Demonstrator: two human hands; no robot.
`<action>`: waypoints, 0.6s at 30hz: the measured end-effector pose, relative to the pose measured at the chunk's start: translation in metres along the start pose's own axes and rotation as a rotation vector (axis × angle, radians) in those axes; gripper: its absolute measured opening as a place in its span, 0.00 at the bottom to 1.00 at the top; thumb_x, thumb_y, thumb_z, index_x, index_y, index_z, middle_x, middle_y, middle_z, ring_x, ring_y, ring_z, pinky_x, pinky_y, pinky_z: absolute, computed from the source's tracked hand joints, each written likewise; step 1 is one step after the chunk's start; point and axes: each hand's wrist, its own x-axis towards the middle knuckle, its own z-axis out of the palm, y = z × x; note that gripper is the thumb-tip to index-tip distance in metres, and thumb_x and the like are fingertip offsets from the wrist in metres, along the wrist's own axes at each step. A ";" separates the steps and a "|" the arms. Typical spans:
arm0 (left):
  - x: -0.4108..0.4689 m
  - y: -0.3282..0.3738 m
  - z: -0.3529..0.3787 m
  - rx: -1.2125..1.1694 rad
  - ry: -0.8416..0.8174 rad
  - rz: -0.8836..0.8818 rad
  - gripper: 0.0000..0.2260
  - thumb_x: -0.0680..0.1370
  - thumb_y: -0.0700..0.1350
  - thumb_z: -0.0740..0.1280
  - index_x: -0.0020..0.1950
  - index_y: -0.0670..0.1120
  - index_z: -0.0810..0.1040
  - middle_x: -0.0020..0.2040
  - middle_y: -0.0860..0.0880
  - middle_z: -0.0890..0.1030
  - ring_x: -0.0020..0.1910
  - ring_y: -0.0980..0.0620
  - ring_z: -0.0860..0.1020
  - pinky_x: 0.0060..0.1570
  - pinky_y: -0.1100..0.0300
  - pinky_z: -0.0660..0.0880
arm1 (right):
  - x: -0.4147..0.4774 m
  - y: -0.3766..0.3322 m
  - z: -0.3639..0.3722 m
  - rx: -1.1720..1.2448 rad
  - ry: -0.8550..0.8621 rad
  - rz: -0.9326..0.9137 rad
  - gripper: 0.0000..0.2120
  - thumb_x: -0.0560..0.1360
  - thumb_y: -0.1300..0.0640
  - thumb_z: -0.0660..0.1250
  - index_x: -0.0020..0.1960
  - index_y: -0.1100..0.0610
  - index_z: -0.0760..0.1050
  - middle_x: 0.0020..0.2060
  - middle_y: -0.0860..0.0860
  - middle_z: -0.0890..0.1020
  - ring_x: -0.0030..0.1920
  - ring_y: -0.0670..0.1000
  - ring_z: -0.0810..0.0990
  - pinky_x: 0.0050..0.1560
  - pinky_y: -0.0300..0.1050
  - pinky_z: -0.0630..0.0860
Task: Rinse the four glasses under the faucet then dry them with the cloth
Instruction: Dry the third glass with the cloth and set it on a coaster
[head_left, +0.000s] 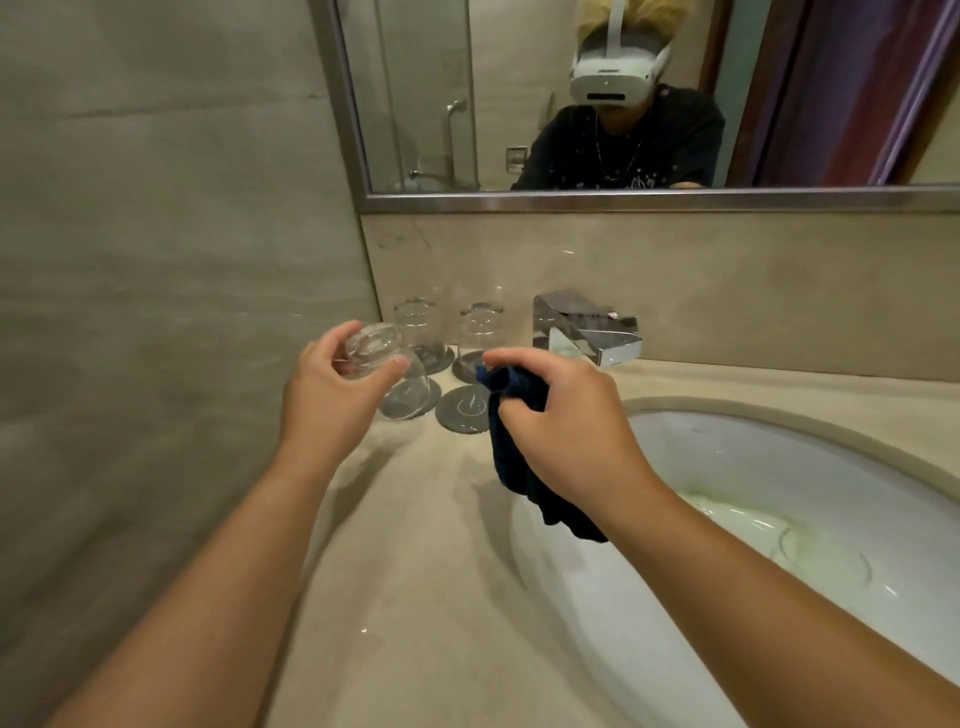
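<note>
Over on the left, the left hand (332, 400) is gripping the held glass (387, 376) by its base. The thumb is on the near side and the fingers are curling round the far side, clamped on it. That glass is mouth-down and leaning, with its rim coming over the near-left coaster (428, 396) on the counter (415, 571). Whether the rim is fully resting there, I cannot tell.

Just beyond, the far-left glass (418, 325) and the far-right glass (480, 325) are standing upside down, side by side. Each is sitting on its own dark coaster close to the back wall.

Moving right, a grey coaster (462, 410) with a pale emblem is lying face-up, just beside the one under the held glass.

Next comes the cloth (517, 462), dark blue and bunched. Its top is poking out of the right hand (566, 421) and its tail is hanging down over the left edge of the basin (753, 467). The fingers of that hand are curling tight round the cloth.

Farther back, the chrome faucet (589, 330) is sitting at the far rim, its spout pointing toward the white basin, which is showing a greenish tinge low down. A faint round outline is lying there too, but what it is I cannot tell.

Up top, the mirror (779, 104) is reflecting a person in a white headset and dark shirt.
</note>
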 end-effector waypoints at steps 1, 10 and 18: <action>0.005 -0.004 0.002 0.006 -0.001 -0.003 0.33 0.69 0.60 0.80 0.73 0.56 0.78 0.65 0.51 0.82 0.60 0.53 0.82 0.66 0.51 0.79 | 0.003 0.002 0.002 -0.003 -0.002 0.003 0.22 0.75 0.68 0.65 0.59 0.47 0.86 0.41 0.32 0.82 0.46 0.36 0.82 0.44 0.26 0.74; 0.037 -0.017 0.029 0.103 -0.059 0.042 0.29 0.74 0.52 0.81 0.73 0.52 0.79 0.61 0.51 0.79 0.58 0.52 0.80 0.60 0.58 0.77 | 0.019 0.027 0.017 -0.043 -0.045 0.041 0.22 0.76 0.67 0.66 0.61 0.46 0.85 0.49 0.37 0.84 0.52 0.37 0.80 0.50 0.21 0.70; 0.042 -0.024 0.034 0.153 -0.073 0.047 0.29 0.74 0.53 0.81 0.74 0.51 0.79 0.61 0.50 0.79 0.58 0.52 0.80 0.58 0.61 0.74 | 0.022 0.036 0.019 -0.056 -0.051 0.043 0.23 0.76 0.66 0.67 0.62 0.45 0.85 0.52 0.40 0.86 0.54 0.38 0.81 0.50 0.20 0.70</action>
